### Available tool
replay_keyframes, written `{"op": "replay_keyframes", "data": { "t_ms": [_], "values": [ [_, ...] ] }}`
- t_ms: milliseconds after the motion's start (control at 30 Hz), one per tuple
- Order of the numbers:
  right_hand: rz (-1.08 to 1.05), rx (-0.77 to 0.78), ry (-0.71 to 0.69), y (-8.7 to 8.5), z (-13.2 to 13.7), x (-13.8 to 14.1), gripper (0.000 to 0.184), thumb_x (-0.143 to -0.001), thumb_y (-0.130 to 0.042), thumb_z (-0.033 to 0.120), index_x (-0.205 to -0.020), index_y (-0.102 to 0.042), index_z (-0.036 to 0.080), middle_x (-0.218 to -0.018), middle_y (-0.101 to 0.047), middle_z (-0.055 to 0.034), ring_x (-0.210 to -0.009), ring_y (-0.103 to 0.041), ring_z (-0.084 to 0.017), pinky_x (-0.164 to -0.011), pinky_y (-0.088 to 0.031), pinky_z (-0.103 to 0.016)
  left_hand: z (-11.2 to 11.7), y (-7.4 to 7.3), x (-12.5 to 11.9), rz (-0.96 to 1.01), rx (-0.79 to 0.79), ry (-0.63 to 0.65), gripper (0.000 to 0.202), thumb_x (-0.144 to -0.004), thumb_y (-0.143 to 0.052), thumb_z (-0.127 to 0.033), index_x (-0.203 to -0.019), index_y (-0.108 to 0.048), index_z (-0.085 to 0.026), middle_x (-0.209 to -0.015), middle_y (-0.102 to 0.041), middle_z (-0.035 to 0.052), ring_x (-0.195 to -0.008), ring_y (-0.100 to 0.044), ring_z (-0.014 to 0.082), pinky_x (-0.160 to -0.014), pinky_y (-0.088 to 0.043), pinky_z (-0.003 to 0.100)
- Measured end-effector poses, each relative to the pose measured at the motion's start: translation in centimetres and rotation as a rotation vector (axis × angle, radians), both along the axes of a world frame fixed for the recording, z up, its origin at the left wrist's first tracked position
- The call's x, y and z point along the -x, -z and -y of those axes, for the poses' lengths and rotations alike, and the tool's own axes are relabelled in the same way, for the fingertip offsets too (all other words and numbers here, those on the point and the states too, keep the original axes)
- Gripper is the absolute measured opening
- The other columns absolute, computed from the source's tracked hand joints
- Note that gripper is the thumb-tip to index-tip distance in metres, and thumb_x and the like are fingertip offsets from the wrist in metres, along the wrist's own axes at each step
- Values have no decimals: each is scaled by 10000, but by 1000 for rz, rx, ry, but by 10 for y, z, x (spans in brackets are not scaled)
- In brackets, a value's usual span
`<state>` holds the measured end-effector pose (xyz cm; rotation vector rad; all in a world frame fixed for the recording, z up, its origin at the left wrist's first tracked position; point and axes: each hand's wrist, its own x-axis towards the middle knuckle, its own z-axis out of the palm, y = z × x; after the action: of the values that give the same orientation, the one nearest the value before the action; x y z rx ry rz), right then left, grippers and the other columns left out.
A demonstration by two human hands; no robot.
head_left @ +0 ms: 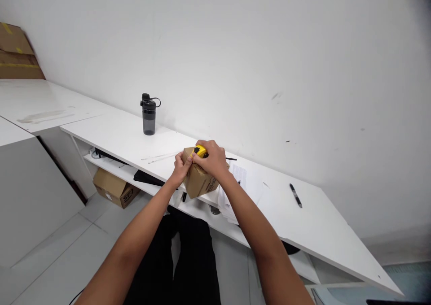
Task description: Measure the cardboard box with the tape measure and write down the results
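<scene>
A small brown cardboard box [198,183] stands at the front edge of the white desk [128,139]. My left hand [182,167] is closed on the box's left upper corner. My right hand [212,159] is wrapped round a yellow and black tool [199,151], which rests on top of the box. The tool looks like a tape measure or a small cutter; I cannot tell which. Both forearms reach in from below.
A dark water bottle [148,115] stands further left on the desk. A black pen [296,195] lies to the right, white papers [249,184] lie beside the box. A cardboard box [114,187] sits on the floor under the desk. Flat cardboard [16,54] leans at the far left.
</scene>
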<state>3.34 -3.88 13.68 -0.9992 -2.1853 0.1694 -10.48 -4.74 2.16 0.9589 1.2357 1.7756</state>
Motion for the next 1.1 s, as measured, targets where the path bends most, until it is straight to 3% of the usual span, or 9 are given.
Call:
{"op": "replay_keyframes", "data": {
  "t_ms": [167, 333, 533, 733, 933, 1100],
  "values": [
    [-12, 13, -53, -1, -6, -9, 329, -786, -629, 367, -1104, -644, 285, -1091, -616, -57, -1064, -576, -273, -990, -384, -484, 1, 4, -4, -12, -23, -27, 735, -692, -770, -553, -1251, -425, -224, -1273, -551, 124, -1244, -498, 268, -1031, -403, 382],
    [-93, 23, -191, 7, -18, -26, 340, -771, -620, 320, -1106, -623, 263, -1196, -562, -76, -1124, -546, -259, -1010, -414, -441, 4, 4, -12, -44, -16, -17, 753, -672, -798, -519, -1244, -404, -227, -1288, -537, 131, -1242, -486, 263, -1029, -396, 383],
    [-238, 29, -239, 20, -22, -31, 375, -769, -595, 313, -1137, -559, 254, -1274, -468, -96, -1221, -487, -246, -1050, -407, -416, 2, -10, -13, -63, 15, -74, 527, -791, -622, -633, -1081, -458, -225, -1201, -574, 101, -1189, -521, 249, -994, -412, 367],
    [-388, 26, -235, 24, -24, -34, 406, -784, -557, 319, -1180, -512, 239, -1218, -493, -89, -1169, -498, -232, -1045, -406, -409, -3, -22, -22, 55, -37, -11, 538, -750, -702, -558, -1091, -470, -214, -1112, -613, 81, -1023, -601, 224, -888, -480, 357],
    [-382, 10, -332, 26, -23, -36, 372, -767, -579, 300, -1134, -552, 247, -1136, -512, -66, -1087, -530, -234, -994, -439, -428, -3, -24, -18, -17, 14, -31, 417, -782, -671, -478, -1049, -494, -212, -999, -619, 40, -932, -608, 197, -829, -488, 333],
    [-443, -63, -318, 28, -20, -34, 314, -751, -592, 274, -1063, -580, 252, -1065, -507, -57, -1032, -537, -238, -949, -462, -437, -2, -30, -18, -39, 46, -26, 323, -817, -626, -417, -1019, -469, -219, -968, -609, 22, -908, -609, 178, -816, -487, 312]
  ]
}}
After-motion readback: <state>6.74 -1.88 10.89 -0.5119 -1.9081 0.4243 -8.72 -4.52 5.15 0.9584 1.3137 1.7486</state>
